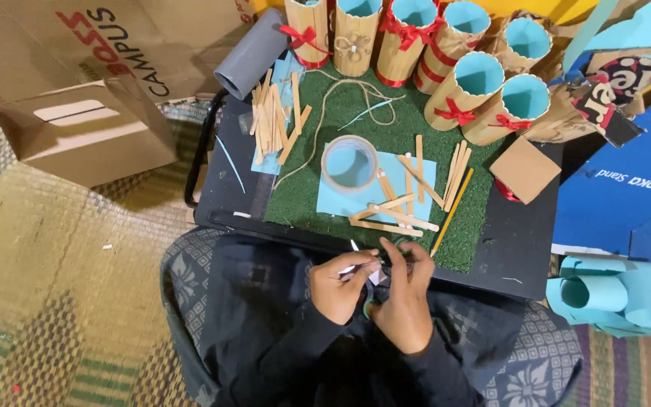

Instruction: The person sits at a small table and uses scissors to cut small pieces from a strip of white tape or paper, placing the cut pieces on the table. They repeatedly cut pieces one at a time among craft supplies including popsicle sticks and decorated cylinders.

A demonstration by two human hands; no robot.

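My left hand (pixel 338 284) pinches a small white scrap of paper (pixel 350 268) while my right hand (pixel 406 295) grips teal-handled scissors (pixel 368 305) against it, both over my dark lap. Just beyond, on the green turf mat (pixel 307 207), a clear tape roll (pixel 349 163) sits on a light blue paper sheet (pixel 334 202) beside flat wooden craft sticks (pixel 397 215) and a yellow pencil (pixel 452 212)

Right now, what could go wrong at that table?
1. Both hands, left hand and right hand, pinch something small with a white strip over the lap; it could drop into dark clothing.
2. The pencil and loose wooden sticks lie near the front table edge; a nudge might knock them off.
3. The twine could snag.
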